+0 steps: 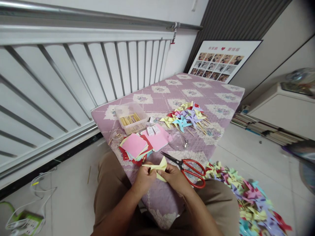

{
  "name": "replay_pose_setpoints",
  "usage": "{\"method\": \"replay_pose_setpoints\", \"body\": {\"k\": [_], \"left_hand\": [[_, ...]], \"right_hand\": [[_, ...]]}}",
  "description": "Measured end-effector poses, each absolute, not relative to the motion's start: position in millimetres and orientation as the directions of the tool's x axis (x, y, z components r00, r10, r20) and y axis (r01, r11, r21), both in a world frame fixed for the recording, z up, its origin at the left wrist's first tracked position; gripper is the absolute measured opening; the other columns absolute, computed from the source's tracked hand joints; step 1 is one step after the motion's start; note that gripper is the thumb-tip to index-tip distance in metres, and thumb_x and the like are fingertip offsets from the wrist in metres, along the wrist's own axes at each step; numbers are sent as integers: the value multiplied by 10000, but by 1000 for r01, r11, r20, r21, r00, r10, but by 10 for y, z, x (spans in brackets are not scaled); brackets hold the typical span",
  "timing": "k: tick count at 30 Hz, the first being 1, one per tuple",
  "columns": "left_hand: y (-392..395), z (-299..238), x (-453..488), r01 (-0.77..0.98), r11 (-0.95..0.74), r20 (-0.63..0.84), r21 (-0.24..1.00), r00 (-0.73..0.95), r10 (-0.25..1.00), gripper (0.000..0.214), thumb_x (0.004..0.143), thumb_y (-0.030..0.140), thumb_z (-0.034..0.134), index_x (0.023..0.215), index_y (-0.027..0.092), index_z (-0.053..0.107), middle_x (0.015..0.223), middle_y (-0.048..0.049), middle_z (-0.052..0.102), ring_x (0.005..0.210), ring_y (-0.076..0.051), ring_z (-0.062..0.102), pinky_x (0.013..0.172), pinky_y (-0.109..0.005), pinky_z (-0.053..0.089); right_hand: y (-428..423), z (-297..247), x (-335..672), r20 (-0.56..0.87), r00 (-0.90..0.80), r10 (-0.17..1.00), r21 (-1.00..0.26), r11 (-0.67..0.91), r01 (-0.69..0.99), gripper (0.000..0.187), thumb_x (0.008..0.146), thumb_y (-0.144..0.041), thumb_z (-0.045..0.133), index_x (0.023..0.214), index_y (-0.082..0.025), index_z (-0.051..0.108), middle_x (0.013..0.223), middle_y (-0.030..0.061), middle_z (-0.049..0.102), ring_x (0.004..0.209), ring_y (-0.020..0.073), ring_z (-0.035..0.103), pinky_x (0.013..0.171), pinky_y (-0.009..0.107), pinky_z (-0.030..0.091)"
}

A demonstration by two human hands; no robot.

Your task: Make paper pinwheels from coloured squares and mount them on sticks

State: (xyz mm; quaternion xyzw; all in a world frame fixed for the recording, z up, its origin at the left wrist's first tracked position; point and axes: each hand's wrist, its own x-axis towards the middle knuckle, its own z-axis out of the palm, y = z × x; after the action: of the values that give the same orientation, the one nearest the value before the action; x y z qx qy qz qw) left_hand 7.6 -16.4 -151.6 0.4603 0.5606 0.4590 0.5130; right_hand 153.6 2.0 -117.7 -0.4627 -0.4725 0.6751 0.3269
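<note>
Both hands meet over the near end of a purple quilted mat (172, 95). My left hand (144, 179) and my right hand (175, 178) pinch a folded piece of yellow paper (158, 167) between them, its points sticking up. Red-handled scissors (189, 165) lie on the mat just right of my right hand. A stack of coloured paper squares (135, 147) sits just beyond my left hand.
A clear plastic box of wooden sticks (130, 119) and a heap of finished paper pinwheels (187, 118) lie farther up the mat. More pinwheels (248, 200) cover the floor at right. White railing (73, 82) runs along the left; a photo board (219, 62) leans at the back.
</note>
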Motion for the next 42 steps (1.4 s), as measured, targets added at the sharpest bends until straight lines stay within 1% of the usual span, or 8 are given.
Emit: {"method": "replay_pose_setpoints", "body": {"k": [9,14,19,22,29,35,39,42], "left_hand": [[-173,-1551,116,72,149,-144,986,-67,987,64,703,132,498,674,189,504,619,37,480,577,-111,444,549,-219,365],[-166,-1553,157,105,162,-151,981,-110,982,72,677,117,512,676,188,508,619,32,501,579,-113,458,542,-216,363],[-137,-1562,128,-1,198,-198,980,-28,980,26,689,150,527,693,175,530,628,29,521,578,-110,461,549,-217,373],[-128,-1601,92,-36,247,-247,968,-4,969,57,686,170,558,743,168,553,641,29,535,579,-111,464,544,-216,373],[-136,-1572,110,7,199,-199,980,-1,980,47,709,136,521,714,176,545,646,32,539,585,-111,473,555,-217,380],[-132,-1518,134,74,212,-207,975,-65,976,88,687,107,540,693,193,527,636,30,544,600,-128,488,557,-227,380],[-133,-1571,159,67,203,-200,977,-49,979,86,702,106,515,698,190,535,643,29,538,593,-124,481,557,-226,382],[-137,-1600,182,95,186,-179,978,-74,981,93,691,96,519,696,189,531,646,27,536,605,-125,486,578,-224,394]], "right_hand": [[20,-1205,1540,-327,-365,872,-936,-352,-2,327,661,-434,787,828,-156,746,707,-1,696,643,157,552,640,274,405],[32,-1221,1562,-321,-383,866,-933,-358,-29,293,644,-394,814,805,-158,752,700,-2,697,627,145,539,621,262,383],[45,-1186,1580,-341,-409,846,-919,-391,-43,319,631,-431,815,781,-157,750,683,-2,694,605,140,524,607,261,373],[44,-1178,1586,-336,-426,840,-920,-389,-40,334,632,-442,812,790,-155,752,703,5,700,612,146,532,610,265,378],[31,-1179,1586,-320,-415,852,-929,-367,-38,325,642,-455,806,784,-167,754,691,0,695,613,154,539,623,272,384],[26,-1180,1583,-321,-423,848,-926,-374,-48,316,632,-416,821,812,-164,756,690,-2,690,608,147,524,610,265,366],[28,-1178,1569,-326,-410,852,-923,-380,-56,314,618,-418,827,774,-156,751,649,-8,672,580,131,496,582,252,338],[28,-1173,1554,-341,-385,858,-918,-391,-59,308,597,-412,835,738,-155,741,634,-12,662,554,120,475,566,249,324]]}}
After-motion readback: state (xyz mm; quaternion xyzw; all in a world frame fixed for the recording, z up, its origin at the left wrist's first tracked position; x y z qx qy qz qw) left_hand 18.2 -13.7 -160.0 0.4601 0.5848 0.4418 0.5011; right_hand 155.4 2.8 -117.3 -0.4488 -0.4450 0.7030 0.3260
